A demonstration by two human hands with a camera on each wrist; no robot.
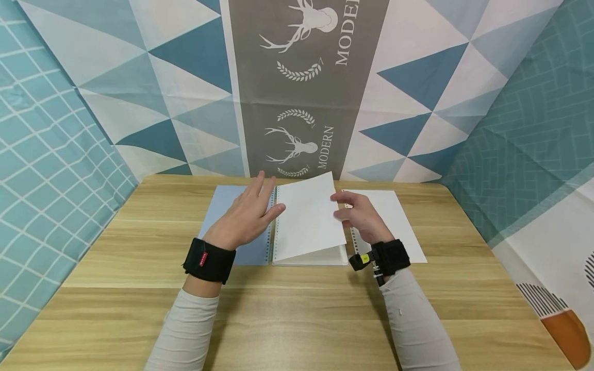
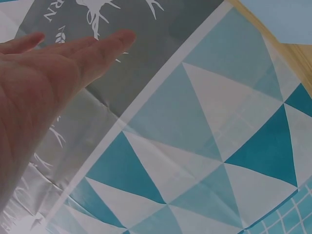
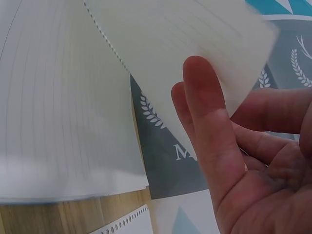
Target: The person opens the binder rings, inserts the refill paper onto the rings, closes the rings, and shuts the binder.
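In the head view, a spread notebook lies on the wooden surface (image 1: pixel 287 319), its blue cover (image 1: pixel 252 250) to the left and its page stack (image 1: pixel 325 257) in the middle, hole-edged along the side facing the cover. The upper page (image 1: pixel 303 216) is raised off that stack at its right side, so a wedge of the pages beneath shows along the near edge. The right hand (image 1: pixel 364 216) has its grip closed on this raised edge. The left hand (image 1: pixel 243 216) reaches over the cover with its fingers straight and its grip holding nothing; whether it touches the cover is hard to tell. A white sheet (image 1: pixel 394 221) with holes along its left side lies just right of the stack, partly behind the right hand. No container shows.

In the left wrist view, the left hand's fingers stretch out before the patterned cloth (image 2: pixel 204 126).

In the right wrist view, the page comes between the right hand's fingers (image 3: pixel 204 92), on the near side, and another digit beyond. The lined stack lies to the left. The page looks light, thin and floppy, easily creased or torn near its holes; the free outer edge, pinched gently towards a corner, seems the best hold.
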